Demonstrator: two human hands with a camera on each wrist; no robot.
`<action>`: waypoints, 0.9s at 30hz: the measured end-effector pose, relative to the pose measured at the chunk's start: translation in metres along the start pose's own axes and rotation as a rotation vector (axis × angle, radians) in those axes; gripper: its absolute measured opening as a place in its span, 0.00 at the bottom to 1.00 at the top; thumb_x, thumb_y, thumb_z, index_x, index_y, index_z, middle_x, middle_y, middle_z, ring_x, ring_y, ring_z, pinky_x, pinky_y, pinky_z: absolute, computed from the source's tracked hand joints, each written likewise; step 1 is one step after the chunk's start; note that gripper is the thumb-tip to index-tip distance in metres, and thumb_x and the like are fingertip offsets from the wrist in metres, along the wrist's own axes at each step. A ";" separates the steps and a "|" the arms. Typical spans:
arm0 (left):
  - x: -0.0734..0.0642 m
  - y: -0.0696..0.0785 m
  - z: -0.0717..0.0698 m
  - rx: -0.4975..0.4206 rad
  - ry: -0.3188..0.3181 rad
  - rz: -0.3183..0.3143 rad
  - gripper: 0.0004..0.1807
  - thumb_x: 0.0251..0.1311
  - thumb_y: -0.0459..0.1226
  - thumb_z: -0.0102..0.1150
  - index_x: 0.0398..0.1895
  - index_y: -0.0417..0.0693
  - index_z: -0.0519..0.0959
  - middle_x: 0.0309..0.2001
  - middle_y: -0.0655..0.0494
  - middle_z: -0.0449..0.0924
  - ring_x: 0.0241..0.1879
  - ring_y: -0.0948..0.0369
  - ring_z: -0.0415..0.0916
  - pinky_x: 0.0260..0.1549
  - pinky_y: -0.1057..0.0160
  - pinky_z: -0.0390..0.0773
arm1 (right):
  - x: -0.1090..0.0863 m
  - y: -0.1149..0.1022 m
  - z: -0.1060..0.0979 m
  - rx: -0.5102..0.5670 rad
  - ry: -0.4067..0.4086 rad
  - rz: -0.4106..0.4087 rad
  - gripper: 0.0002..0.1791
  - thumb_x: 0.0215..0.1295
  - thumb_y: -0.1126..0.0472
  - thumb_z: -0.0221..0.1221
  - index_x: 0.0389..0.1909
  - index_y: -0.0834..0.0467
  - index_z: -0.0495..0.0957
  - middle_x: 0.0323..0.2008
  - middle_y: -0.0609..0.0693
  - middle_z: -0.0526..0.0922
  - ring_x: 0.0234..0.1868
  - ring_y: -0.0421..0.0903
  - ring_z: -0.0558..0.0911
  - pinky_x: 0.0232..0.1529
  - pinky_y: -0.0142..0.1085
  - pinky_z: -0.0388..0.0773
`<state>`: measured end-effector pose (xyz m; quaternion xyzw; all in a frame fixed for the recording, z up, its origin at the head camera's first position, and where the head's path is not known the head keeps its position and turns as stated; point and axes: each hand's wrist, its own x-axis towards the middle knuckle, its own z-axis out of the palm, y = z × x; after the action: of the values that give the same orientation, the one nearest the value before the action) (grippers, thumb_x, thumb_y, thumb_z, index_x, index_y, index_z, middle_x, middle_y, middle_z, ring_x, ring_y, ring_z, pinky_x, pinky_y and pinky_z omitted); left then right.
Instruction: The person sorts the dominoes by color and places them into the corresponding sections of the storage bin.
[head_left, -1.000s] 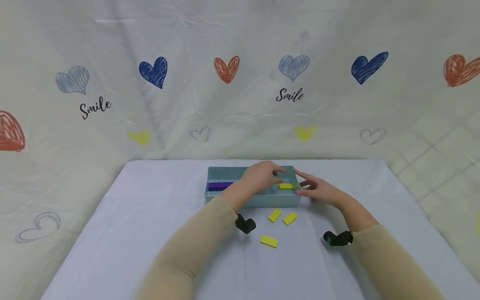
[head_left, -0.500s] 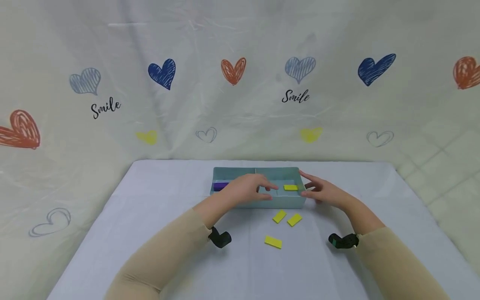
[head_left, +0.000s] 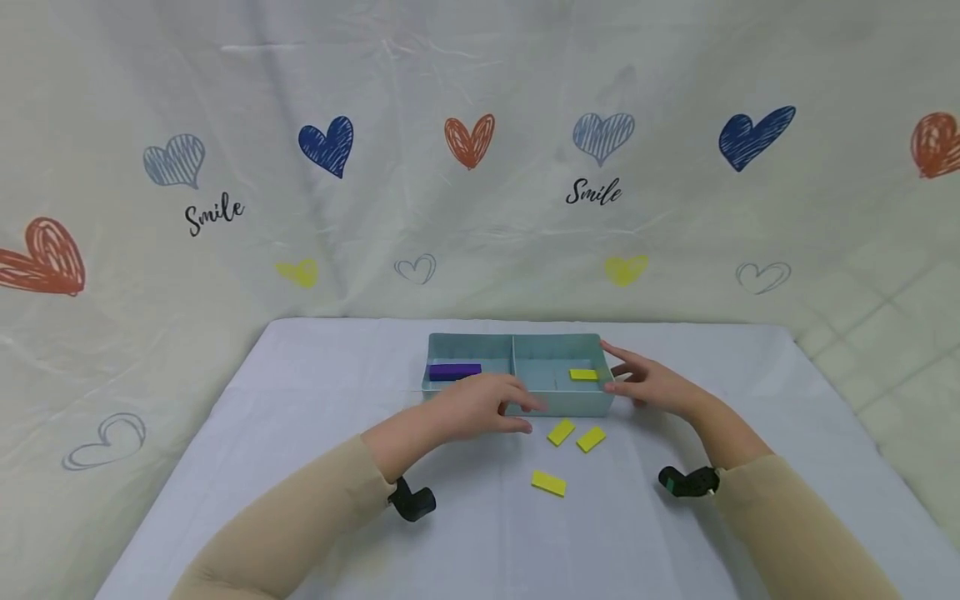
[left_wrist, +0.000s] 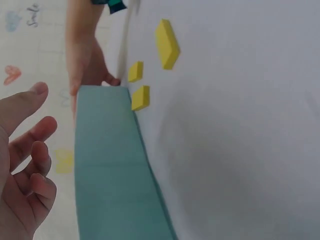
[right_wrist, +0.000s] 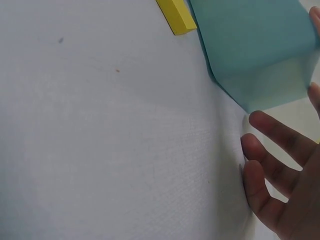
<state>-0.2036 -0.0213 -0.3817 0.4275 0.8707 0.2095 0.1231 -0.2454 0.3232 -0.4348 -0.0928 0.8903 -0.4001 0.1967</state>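
Note:
A pale teal box [head_left: 558, 405] with a divider stands across the table. In its right compartment lies a yellow block [head_left: 583, 375]; the left one holds a dark purple bar [head_left: 455, 372]. My left hand [head_left: 483, 406] hovers in front of the box's near wall, fingers loosely bent and holding nothing. At the right end of the box is my right hand [head_left: 652, 385], its thumb at the near corner and its index finger stretched to the far corner. Its other fingers [right_wrist: 280, 132] hang loosely bent beside the end wall.
Three more yellow blocks lie on the white cloth before the box: one block [head_left: 561, 431] near its wall, another block [head_left: 591, 439] beside it, and a third block [head_left: 548, 483] closer to me. A white sheet [head_left: 525, 283] with printed hearts hangs behind the table.
My left hand has drawn back from over the right compartment, leftward and toward me, out of the box. The right hand stays at the box's end. The head view has shifted slightly.

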 end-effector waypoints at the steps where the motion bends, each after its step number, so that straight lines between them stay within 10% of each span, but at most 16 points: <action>1: -0.001 0.001 0.002 0.004 -0.010 0.007 0.20 0.63 0.48 0.65 0.59 0.65 0.82 0.51 0.63 0.80 0.32 0.70 0.72 0.30 0.73 0.74 | 0.000 0.000 0.000 0.000 0.001 0.001 0.48 0.67 0.45 0.62 0.80 0.40 0.43 0.69 0.69 0.61 0.53 0.57 0.75 0.41 0.41 0.77; 13: 0.000 0.000 0.042 0.036 -0.181 0.109 0.19 0.64 0.45 0.65 0.59 0.65 0.82 0.47 0.72 0.80 0.35 0.74 0.72 0.36 0.76 0.72 | -0.002 -0.005 0.001 0.013 -0.002 -0.001 0.49 0.67 0.46 0.62 0.80 0.40 0.42 0.69 0.70 0.60 0.48 0.55 0.76 0.40 0.42 0.76; 27: 0.007 0.003 0.061 0.192 -0.200 0.162 0.20 0.62 0.45 0.67 0.58 0.67 0.82 0.45 0.74 0.78 0.38 0.75 0.70 0.41 0.77 0.70 | -0.002 -0.004 0.001 0.003 0.003 0.014 0.49 0.67 0.44 0.62 0.80 0.39 0.43 0.69 0.70 0.61 0.51 0.56 0.75 0.41 0.41 0.76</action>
<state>-0.1814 0.0016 -0.4345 0.5247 0.8329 0.0910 0.1503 -0.2434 0.3202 -0.4317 -0.0857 0.8906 -0.4004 0.1981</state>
